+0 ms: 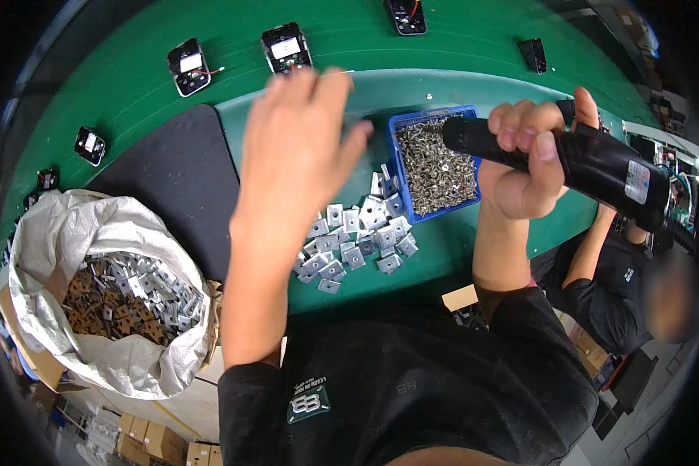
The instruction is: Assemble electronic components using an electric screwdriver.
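Note:
My left hand is over the green work surface, fingers stretched and thumb apart. Its fingertips reach the near edge of a black device housing with a white label; whether they touch it is hidden. Raised at the right, my right hand wraps round the grip of a black power screwdriver with a pale sticker on its body. Below that hand, to its left, stands a blue bin full of small screws. Loose square metal plates with holes lie in a pile beside the bin.
More black housings sit on the curved green belt. A black mat lies at left, near a white woven sack of metal pieces. A co-worker's arm is at right. Cardboard boxes stand lower left.

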A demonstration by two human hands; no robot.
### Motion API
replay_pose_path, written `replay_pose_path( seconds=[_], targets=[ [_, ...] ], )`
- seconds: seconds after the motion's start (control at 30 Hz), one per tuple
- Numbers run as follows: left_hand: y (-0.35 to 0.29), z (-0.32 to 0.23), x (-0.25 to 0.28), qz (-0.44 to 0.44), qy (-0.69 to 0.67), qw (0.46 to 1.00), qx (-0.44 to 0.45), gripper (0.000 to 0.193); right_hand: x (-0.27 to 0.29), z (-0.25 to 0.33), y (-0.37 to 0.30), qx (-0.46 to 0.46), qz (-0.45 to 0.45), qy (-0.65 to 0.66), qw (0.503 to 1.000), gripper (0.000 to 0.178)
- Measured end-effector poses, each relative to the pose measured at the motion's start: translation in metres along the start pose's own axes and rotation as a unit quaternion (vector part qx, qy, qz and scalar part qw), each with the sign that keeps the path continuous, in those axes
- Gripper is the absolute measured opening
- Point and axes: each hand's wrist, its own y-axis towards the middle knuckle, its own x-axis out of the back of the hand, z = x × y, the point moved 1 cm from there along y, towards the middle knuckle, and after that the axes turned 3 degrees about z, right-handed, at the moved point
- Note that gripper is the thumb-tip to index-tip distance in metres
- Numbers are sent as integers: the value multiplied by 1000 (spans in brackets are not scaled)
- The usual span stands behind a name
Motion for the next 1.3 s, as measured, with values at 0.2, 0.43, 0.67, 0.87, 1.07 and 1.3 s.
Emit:
replay_pose_path(
  seconds=[0.2, 0.43, 0.67, 0.87, 1.07, 1.3],
  targets=[
    [-29, -20, -34, 118, -117, 986, 29, 29, -4, -20, 1, -23, 17, 30, 999, 65],
    [-33, -12, -41, 66, -180, 979, 71, 16, 1, 6, 8, -8, 9, 44, 999, 67],
    [-28, 1, -30, 60, -132, 987, 74, 12, 6, 12, 12, -21, 13, 13, 1000, 67],
    [24, 12, -16, -13, -173, 984, 41, 15, 7, 10, 13, -42, 18, 13, 999, 66],
    [99, 27, -18, -49, -123, 991, 4, 20, 9, 10, 8, -59, 23, 34, 997, 67],
    [141, 35, -43, -76, -20, 997, 21, 22, 17, 32, 14, -92, 55, 97, 989, 79]
  ],
)
